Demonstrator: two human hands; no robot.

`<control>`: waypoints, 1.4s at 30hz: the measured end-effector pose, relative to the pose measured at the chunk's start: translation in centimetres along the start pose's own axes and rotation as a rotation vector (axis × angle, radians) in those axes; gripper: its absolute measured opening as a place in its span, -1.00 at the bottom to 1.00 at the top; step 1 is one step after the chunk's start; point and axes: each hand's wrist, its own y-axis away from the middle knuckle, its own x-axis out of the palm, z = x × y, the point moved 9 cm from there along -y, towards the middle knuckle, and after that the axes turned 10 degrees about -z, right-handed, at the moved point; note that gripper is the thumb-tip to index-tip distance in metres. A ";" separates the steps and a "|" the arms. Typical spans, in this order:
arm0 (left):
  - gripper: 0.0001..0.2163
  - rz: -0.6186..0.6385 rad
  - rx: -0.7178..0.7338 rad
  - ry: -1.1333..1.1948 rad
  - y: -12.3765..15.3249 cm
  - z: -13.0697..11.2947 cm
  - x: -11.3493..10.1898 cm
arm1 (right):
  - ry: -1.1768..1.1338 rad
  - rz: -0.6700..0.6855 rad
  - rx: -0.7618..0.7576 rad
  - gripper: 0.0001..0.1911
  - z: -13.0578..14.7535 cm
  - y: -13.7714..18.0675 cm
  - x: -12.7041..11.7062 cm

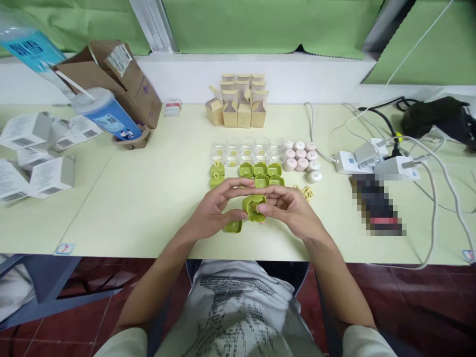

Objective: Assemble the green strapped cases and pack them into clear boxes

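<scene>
Above the table's front part, both of my hands meet at a small green plastic case [247, 209] whose open side faces me. My left hand [211, 210] is closed on its left side, thumb against the edge. My right hand [292, 208] grips the right side, its thumb at the opening; whether a small part is under that thumb I cannot tell. Just below my left thumb lies a green case half [233, 227]. Beyond my fingers sit several open green cases [261, 169] and two green pieces with loops [216, 169]. Yellow-green loops [307, 193] lie beside my right hand.
Behind stand clear plastic cases [233, 148], pale pink round pieces [302, 164] and open small cartons [238, 116]. White boxes [52, 176], a blue cup [111, 116] and a cardboard box [137, 89] are left. A power strip [347, 162], cables and a pixelated dark object [375, 206] lie right.
</scene>
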 end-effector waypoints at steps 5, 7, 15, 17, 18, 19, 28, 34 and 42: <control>-0.48 0.003 0.016 -0.050 -0.2 -0.4 0.0 | -0.044 -0.051 0.018 -0.62 -0.2 -0.2 -0.1; -0.48 -0.005 0.010 -0.071 -0.2 -0.3 -0.1 | -0.055 -0.066 0.018 -0.61 -0.4 -0.3 -0.1; -0.47 -0.019 -0.017 -0.046 -0.2 0.4 -0.3 | -0.087 -0.097 0.014 -0.60 -0.9 -0.7 -0.4; -0.49 -0.020 -0.025 -0.030 -0.4 0.5 -0.2 | -0.100 -0.109 0.004 -0.61 -0.9 -0.8 -0.5; -0.50 -0.028 -0.030 -0.029 -0.4 0.5 -0.3 | -0.106 -0.116 -0.005 -0.60 -0.8 -0.8 -0.5; -0.51 -0.042 -0.033 -0.033 -0.5 0.6 -0.4 | -0.111 -0.119 -0.016 -0.60 -0.7 -0.9 -0.6; -0.65 -0.107 -0.142 -0.065 -0.5 2.1 -0.8 | -0.034 -0.205 -0.077 -0.56 -0.9 -1.0 -1.3; -0.72 -0.134 -0.154 -0.062 -0.6 1.9 -0.6 | -0.032 -0.160 -0.105 -0.58 -0.7 -0.9 -0.8; -0.63 -0.125 -0.288 -0.028 -0.4 3.1 -0.1 | 0.043 -0.097 -0.136 -0.61 -0.3 -0.9 -0.3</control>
